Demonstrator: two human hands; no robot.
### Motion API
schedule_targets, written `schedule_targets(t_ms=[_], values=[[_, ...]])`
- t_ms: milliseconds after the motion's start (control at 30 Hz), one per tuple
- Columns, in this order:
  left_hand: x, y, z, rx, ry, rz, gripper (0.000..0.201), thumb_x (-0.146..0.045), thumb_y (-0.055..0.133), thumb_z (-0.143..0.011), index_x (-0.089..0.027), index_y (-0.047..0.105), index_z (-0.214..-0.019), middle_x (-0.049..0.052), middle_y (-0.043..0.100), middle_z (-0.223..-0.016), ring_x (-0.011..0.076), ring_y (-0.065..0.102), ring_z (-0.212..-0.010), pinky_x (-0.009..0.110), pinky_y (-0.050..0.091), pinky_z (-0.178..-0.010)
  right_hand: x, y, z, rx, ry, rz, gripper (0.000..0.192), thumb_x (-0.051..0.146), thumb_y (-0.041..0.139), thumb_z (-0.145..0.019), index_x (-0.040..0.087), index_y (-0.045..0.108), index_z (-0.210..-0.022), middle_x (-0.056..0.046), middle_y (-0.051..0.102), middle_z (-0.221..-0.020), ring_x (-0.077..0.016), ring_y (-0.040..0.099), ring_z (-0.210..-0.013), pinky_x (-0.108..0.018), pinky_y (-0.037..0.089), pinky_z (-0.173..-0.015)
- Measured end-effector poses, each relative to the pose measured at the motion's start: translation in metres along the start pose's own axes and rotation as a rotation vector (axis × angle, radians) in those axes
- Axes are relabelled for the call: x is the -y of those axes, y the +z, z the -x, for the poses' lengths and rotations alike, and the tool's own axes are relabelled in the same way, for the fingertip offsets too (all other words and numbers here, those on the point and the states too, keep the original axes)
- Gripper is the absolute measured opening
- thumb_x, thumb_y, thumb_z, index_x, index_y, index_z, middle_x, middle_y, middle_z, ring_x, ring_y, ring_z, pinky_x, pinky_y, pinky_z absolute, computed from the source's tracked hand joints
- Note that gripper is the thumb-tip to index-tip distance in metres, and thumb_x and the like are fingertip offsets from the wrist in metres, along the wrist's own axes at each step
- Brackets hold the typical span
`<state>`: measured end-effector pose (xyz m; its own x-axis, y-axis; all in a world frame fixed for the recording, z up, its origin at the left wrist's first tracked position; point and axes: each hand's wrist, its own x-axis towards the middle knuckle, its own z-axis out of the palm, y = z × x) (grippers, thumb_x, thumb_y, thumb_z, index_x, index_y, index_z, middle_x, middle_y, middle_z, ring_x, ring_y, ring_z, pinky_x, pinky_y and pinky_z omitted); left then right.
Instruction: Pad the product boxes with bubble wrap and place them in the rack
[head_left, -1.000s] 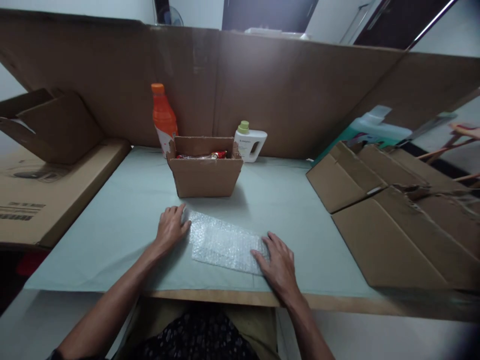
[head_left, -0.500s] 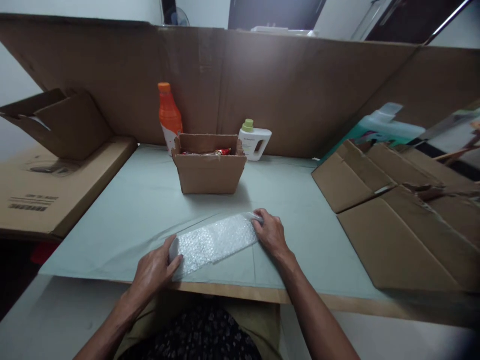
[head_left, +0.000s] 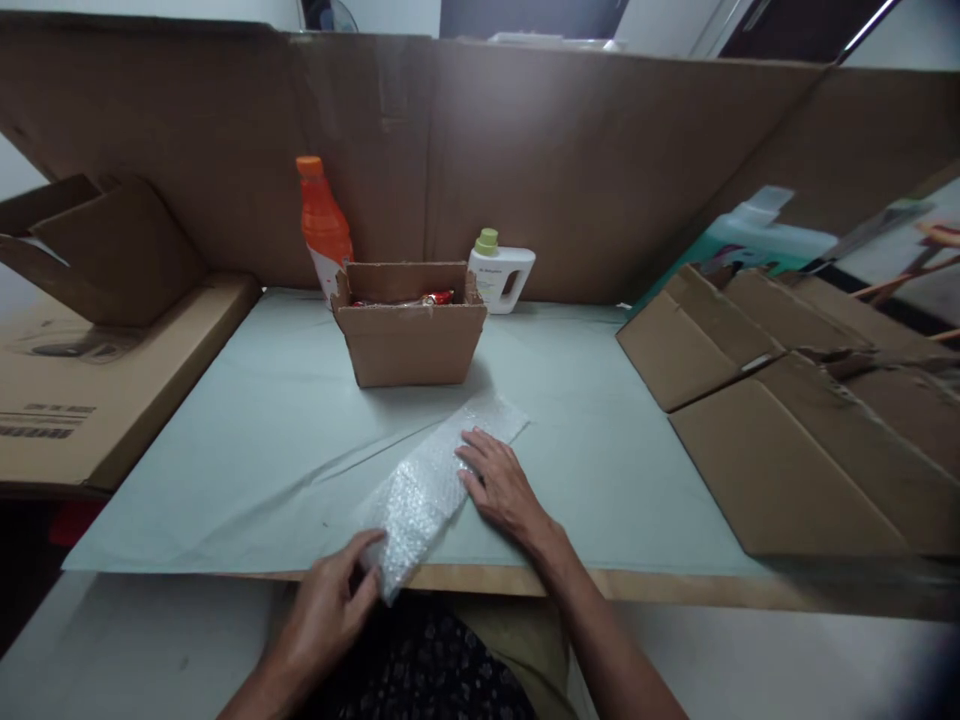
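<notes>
A strip of clear bubble wrap point(head_left: 424, 485) lies slantwise on the pale green table cover, its near end reaching over the front edge. My left hand point(head_left: 330, 600) grips that near end between thumb and fingers. Along the strip's right side, my right hand point(head_left: 502, 485) rests with its fingers spread over the wrap. Behind the strip stands an open cardboard box point(head_left: 416, 345) with something red and shiny inside, only partly visible.
An orange bottle point(head_left: 326, 225) and a white jug with a green cap point(head_left: 502, 275) stand behind the box. Cardboard boxes point(head_left: 780, 460) with a teal bottle point(head_left: 750, 245) line the right. A flat carton point(head_left: 112, 380) lies left, and a tall cardboard wall point(head_left: 525, 160) closes the back.
The bubble wrap has turned, its left end drawn toward me past the table edge and its far end swung away. My right hand has shifted from its end to its side, fingers now spread.
</notes>
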<state>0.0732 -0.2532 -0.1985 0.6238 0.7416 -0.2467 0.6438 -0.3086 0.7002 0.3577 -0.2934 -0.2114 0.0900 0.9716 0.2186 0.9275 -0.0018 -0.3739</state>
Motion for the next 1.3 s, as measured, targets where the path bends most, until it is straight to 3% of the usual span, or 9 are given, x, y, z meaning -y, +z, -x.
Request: schedule_targets(t_ms=[133, 200, 333, 500, 667, 867, 1000, 1133, 1300], values=[[-0.009, -0.003, 0.017, 0.209, 0.056, 0.216, 0.047, -0.048, 0.052, -0.09, -0.02, 0.066, -0.125, 0.002, 0.069, -0.072, 0.0172, 0.061, -0.061, 0.027, 0.047, -0.057, -0.016, -0.016, -0.006, -0.033, 0.009, -0.006, 0.033, 0.021, 0.053, -0.092, 0.019, 0.069, -0.12, -0.012, 0.061, -0.142, -0.0302, 0.048, -0.139, -0.052, 0.04, -0.111], [-0.015, -0.017, 0.009, 0.206, 0.088, 0.194, 0.044, -0.047, 0.049, -0.094, -0.021, 0.066, -0.124, 0.001, 0.069, -0.069, 0.0168, 0.061, -0.059, 0.027, 0.048, -0.057, -0.014, -0.019, -0.004, -0.066, 0.048, -0.004, 0.034, 0.023, 0.05, -0.094, 0.019, 0.068, -0.123, -0.012, 0.062, -0.141, -0.0295, 0.049, -0.138, -0.05, 0.041, -0.11], [-0.025, -0.025, -0.049, -0.038, 0.432, -0.158, 0.039, -0.032, 0.045, -0.097, -0.021, 0.064, -0.129, 0.013, 0.068, -0.127, 0.0256, 0.064, -0.116, 0.041, 0.051, -0.097, 0.003, -0.005, -0.007, -0.037, 0.076, 0.03, 0.042, 0.02, 0.047, -0.096, 0.015, 0.061, -0.135, -0.014, 0.055, -0.148, -0.0284, 0.046, -0.141, -0.047, 0.04, -0.112], [-0.019, 0.016, -0.107, 0.024, 0.659, -0.607, 0.057, -0.039, 0.048, -0.098, -0.014, 0.042, -0.15, 0.018, 0.036, -0.161, 0.0307, 0.03, -0.151, 0.052, 0.025, -0.122, -0.006, 0.008, -0.021, 0.061, 0.064, 0.13, 0.046, 0.031, 0.051, -0.099, 0.019, 0.055, -0.144, -0.012, 0.047, -0.155, -0.029, 0.039, -0.146, -0.049, 0.034, -0.116], [-0.013, 0.016, -0.105, 0.082, 0.628, -0.649, 0.061, -0.043, 0.045, -0.1, -0.017, 0.034, -0.154, 0.015, 0.026, -0.165, 0.0301, 0.02, -0.154, 0.052, 0.015, -0.124, -0.019, -0.019, 0.012, -0.06, 0.213, 0.237, 0.043, 0.027, 0.055, -0.095, 0.013, 0.061, -0.135, -0.019, 0.053, -0.149, -0.0355, 0.041, -0.143, -0.055, 0.033, -0.113], [-0.017, -0.031, -0.124, 0.361, 0.668, -0.371, 0.048, -0.036, 0.037, -0.103, -0.022, 0.044, -0.148, 0.012, 0.032, -0.164, 0.0249, 0.026, -0.153, 0.049, 0.024, -0.122, 0.077, -0.008, 0.072, 0.095, -0.179, -0.001, 0.057, 0.027, 0.066, -0.085, 0.017, 0.053, -0.14, -0.014, 0.051, -0.151, -0.0314, 0.043, -0.138, -0.051, 0.037, -0.112], [-0.024, -0.052, -0.142, 0.408, 0.717, -0.35, 0.04, -0.023, 0.045, -0.098, -0.025, 0.058, -0.136, 0.008, 0.047, -0.155, 0.0232, 0.044, -0.143, 0.045, 0.036, -0.116, 0.118, 0.031, 0.067, 0.029, -0.125, -0.019, 0.049, 0.021, 0.069, -0.085, 0.017, 0.059, -0.133, -0.017, 0.056, -0.145, -0.0325, 0.046, -0.136, -0.052, 0.039, -0.111], [-0.041, -0.056, -0.141, 0.376, 0.708, -0.485, 0.034, -0.018, 0.052, -0.094, -0.022, 0.067, -0.124, 0.01, 0.057, -0.145, 0.0242, 0.054, -0.129, 0.041, 0.043, -0.107, 0.117, 0.047, 0.054, -0.12, -0.073, -0.177, 0.027, 0.01, 0.062, -0.089, 0.023, 0.07, -0.112, -0.009, 0.071, -0.124, -0.0268, 0.059, -0.122, -0.047, 0.045, -0.102], [-0.052, -0.044, -0.115, 0.292, 0.657, -0.561, 0.021, -0.021, 0.054, -0.094, -0.015, 0.073, -0.094, 0.015, 0.068, -0.109, 0.0294, 0.059, -0.103, 0.045, 0.047, -0.092, 0.105, 0.017, 0.067, -0.111, 0.061, -0.556, 0.022, 0.013, 0.054, -0.095, 0.023, 0.072, -0.105, -0.005, 0.078, -0.105, -0.0184, 0.07, -0.099, -0.036, 0.051, -0.091]])
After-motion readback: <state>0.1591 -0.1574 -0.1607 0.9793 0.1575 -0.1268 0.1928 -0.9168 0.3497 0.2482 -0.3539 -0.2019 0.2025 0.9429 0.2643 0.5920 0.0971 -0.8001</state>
